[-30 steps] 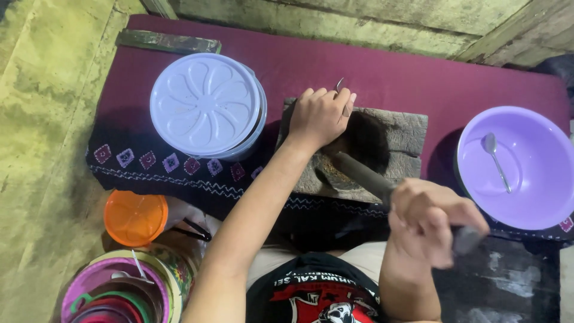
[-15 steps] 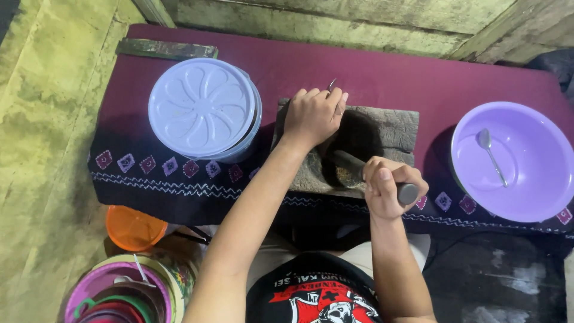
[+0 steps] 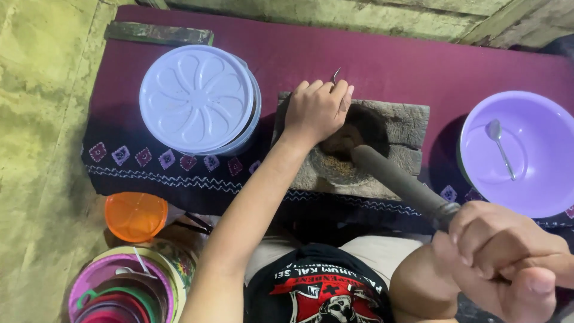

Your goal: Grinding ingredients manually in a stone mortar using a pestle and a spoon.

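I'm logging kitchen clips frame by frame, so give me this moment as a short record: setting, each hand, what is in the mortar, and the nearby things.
Setting: maroon cloth covering a low surface, seen from above
Left hand: rests on the stone mortar rim, holding a thin metal utensil
Right hand: gripping the dark pestle near its upper end
Pestle tip: down in the mortar's hollow
Mortar contents: brownish ground paste
Left of mortar: lidded pale lavender container
Right of mortar: purple bowl holding a spoon
Lower left: orange lid
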